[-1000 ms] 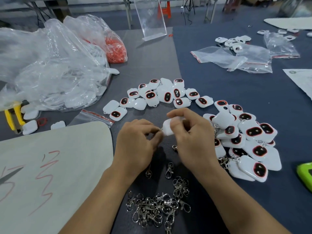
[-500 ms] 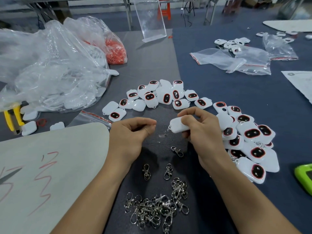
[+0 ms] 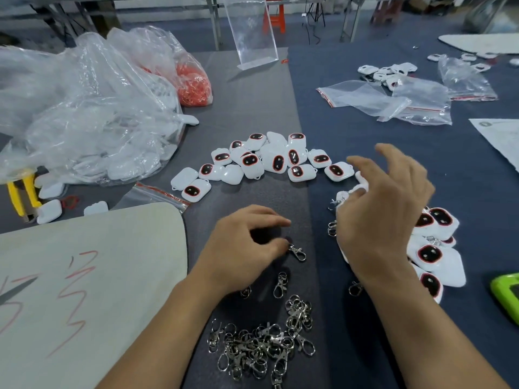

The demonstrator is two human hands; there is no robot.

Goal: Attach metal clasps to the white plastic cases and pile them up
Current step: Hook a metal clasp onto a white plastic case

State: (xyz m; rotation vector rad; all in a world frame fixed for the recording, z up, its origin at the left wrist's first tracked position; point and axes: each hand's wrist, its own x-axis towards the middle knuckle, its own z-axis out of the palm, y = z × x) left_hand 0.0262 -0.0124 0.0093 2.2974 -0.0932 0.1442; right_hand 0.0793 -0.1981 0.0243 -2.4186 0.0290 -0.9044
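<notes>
Left grip is low over the dark surface, fingers loosely curled and holding nothing, thumb tip right against the swivel end of a single metal clasp. The forefinger sits above, apart from it. A second loose clasp lies just nearer the wrist, and beyond the forearm, toward the person, sits the tangled heap of clasps.

Right grip is open, fingers spread and blurred, hovering over the pile of clasped cases. That pile fans out under and to the outer side of this grip. At its fingertips one white case lies on the pile's edge with a bit of metal at its corner.

Out ahead of both grips, the cluster of white plastic cases lies spread in an arc, most with dark red-rimmed windows up. Far off the left grip's outer side sits a big clear bag, with yellow-handled pliers beside it.
</notes>
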